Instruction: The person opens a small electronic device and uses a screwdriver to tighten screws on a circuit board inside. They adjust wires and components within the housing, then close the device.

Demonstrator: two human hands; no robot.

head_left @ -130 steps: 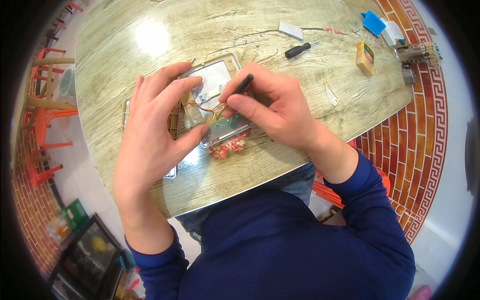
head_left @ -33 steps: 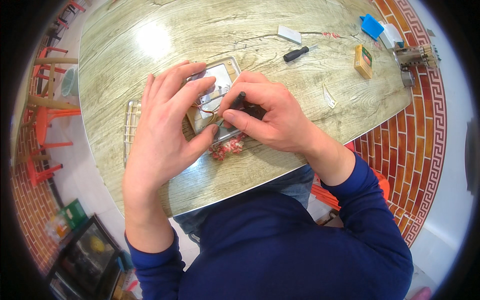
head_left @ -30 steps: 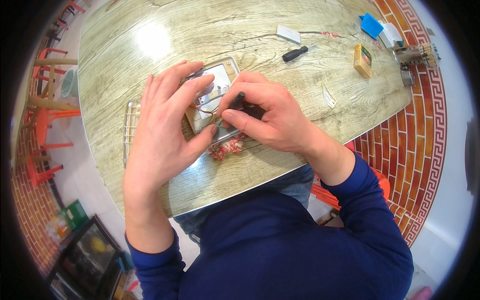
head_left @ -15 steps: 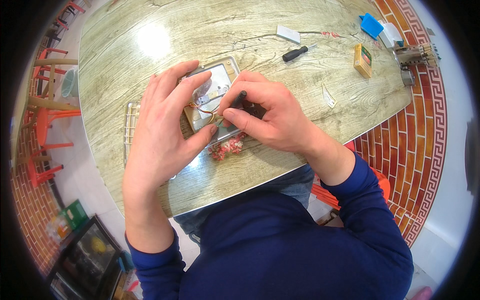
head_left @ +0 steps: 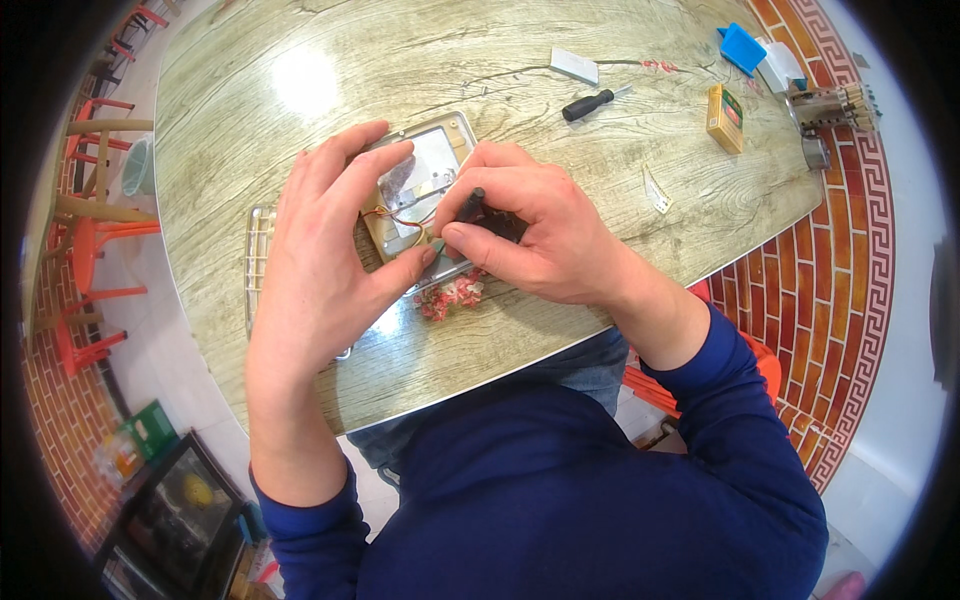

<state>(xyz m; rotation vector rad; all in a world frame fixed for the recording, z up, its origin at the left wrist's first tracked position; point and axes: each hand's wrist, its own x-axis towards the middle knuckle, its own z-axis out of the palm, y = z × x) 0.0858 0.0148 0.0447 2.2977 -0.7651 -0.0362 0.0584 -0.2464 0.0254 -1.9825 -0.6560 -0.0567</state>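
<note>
A shallow beige-grey device casing (head_left: 455, 130) lies open-faced on the table, with thin red, yellow and dark wires (head_left: 400, 218) inside it. My left hand (head_left: 325, 225) spans the casing, its fingers along the left side and its thumb pressed down at the near end, beside a small green piece (head_left: 437, 250). Between thumb and fingers of my right hand (head_left: 545, 230) is a slim black-handled tool (head_left: 470, 206), tilted over the casing. The tool's tip is hidden, and so is part of the casing's right side.
Beyond my right hand lie a black-handled screwdriver (head_left: 588, 105), a white block (head_left: 574, 67) and a small white piece (head_left: 656, 190). Farther right stand a yellow box (head_left: 725, 120), a blue tray (head_left: 742, 50) and a metal holder (head_left: 825, 106). A pale grid-like part (head_left: 262, 260) sits left of my left hand.
The black-handled tool has tipped a little to the left in my right hand. My left hand and the casing have shifted very slightly.
</note>
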